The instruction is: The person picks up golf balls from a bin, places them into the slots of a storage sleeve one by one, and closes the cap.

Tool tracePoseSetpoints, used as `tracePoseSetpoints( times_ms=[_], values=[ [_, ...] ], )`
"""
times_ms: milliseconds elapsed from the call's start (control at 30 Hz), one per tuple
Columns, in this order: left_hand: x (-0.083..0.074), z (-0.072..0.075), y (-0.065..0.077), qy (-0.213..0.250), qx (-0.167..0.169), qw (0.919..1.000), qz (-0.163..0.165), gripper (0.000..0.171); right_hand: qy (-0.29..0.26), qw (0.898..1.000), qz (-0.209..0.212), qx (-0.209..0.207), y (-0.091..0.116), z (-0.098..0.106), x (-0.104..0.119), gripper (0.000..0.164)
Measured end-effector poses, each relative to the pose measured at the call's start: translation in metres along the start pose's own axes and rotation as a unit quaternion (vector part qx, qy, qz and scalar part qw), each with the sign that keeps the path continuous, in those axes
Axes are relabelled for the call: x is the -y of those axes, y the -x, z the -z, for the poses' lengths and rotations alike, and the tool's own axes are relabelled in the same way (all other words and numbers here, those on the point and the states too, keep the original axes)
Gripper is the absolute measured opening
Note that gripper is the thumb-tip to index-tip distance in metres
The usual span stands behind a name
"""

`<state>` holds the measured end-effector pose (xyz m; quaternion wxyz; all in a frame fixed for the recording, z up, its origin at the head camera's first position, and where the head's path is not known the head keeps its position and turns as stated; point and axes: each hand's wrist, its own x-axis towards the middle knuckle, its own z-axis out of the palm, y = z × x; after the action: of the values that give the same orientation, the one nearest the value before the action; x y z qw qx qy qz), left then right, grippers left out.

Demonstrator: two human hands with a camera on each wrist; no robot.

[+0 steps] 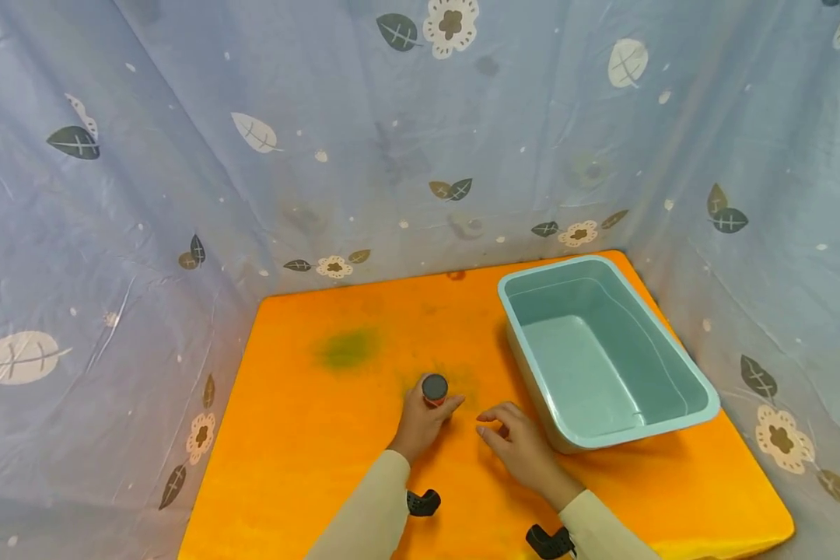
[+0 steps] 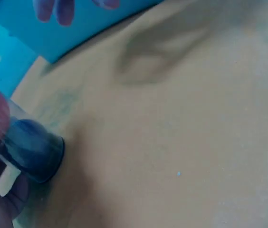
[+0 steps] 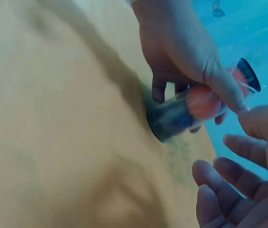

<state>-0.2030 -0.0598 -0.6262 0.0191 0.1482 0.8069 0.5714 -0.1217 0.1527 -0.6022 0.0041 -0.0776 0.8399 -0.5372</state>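
Note:
My left hand (image 1: 418, 426) grips a clear cylindrical tube (image 1: 435, 387) with a dark round cap, above the orange tabletop. Through the tube's clear wall (image 3: 203, 102) in the right wrist view, rounded orange-red things show in the upper part and something dark blue-green in the lower part. The left wrist view has only the tube's dark lower end (image 2: 36, 152) at its left edge. To the right of the tube, my right hand (image 1: 521, 449) hovers apart from it in the head view, fingers loosely bent and holding nothing.
A large light-blue plastic tub (image 1: 542, 381) stands on the table's right side, close beside my right hand. The orange table (image 1: 308, 435) bears a greenish stain. Flower-patterned curtains (image 1: 364, 155) enclose the back and both sides.

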Motion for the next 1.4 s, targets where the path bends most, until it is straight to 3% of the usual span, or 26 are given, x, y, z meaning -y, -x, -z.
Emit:
tracePoseSetpoints(
  times_ms=[133,267,433,667,900,1033,1267,1400],
  values=[
    [-0.002,0.0,0.001,0.027,0.035,0.9982,0.04,0.049,-0.043,0.998,-0.031,-0.029,-0.004,-0.001,0.003,0.011],
    [-0.015,0.008,0.008,0.089,0.073,0.9864,0.117,0.072,-0.122,0.99,-0.066,-0.01,-0.014,0.001,0.016,0.02],
    [-0.029,0.017,0.012,0.15,0.042,0.9738,0.165,0.076,-0.179,0.978,-0.103,0.017,-0.037,0.001,0.036,0.044],
    [-0.019,0.008,0.012,0.173,0.014,0.9673,0.185,0.062,-0.218,0.963,-0.16,-0.004,-0.059,-0.018,0.03,0.041],
    [-0.022,-0.001,0.006,0.199,0.029,0.9617,0.186,0.053,-0.263,0.948,-0.177,0.007,-0.062,-0.009,0.018,0.04],
    [-0.021,0.004,0.006,0.213,0.049,0.9562,0.195,0.048,-0.262,0.947,-0.184,0.004,-0.062,-0.01,0.022,0.037],
    [-0.024,0.025,0.006,0.196,0.035,0.9622,0.186,0.048,-0.276,0.946,-0.168,0.012,-0.071,-0.027,0.036,0.039],
    [-0.026,0.027,0.007,0.199,0.032,0.9618,0.185,0.045,-0.282,0.943,-0.174,0.017,-0.071,-0.028,0.039,0.04]
  ],
)
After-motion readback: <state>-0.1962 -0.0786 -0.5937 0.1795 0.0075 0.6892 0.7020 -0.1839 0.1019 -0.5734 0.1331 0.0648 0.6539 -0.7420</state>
